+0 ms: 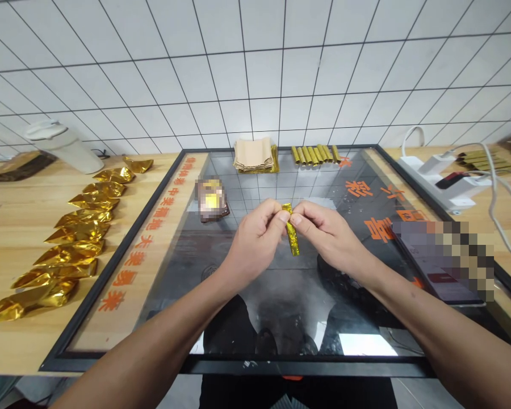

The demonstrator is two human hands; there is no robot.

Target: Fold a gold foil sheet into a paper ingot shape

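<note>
Over the middle of the glass panel, my left hand and my right hand meet, fingertips nearly touching. Both pinch the upper end of a narrow gold foil roll, whose lower end hangs toward me. Beyond them lies a row of several similar gold rolls at the panel's far edge. To its left sits a stack of tan paper sheets with gold foil under it. A small brown pack, partly blurred out, rests left of my hands.
Several folded gold foil pieces line the wooden table on the left, near a white bottle. At right are a dark tablet-like device, a white power strip with cables, and more gold rolls. A tiled wall stands behind.
</note>
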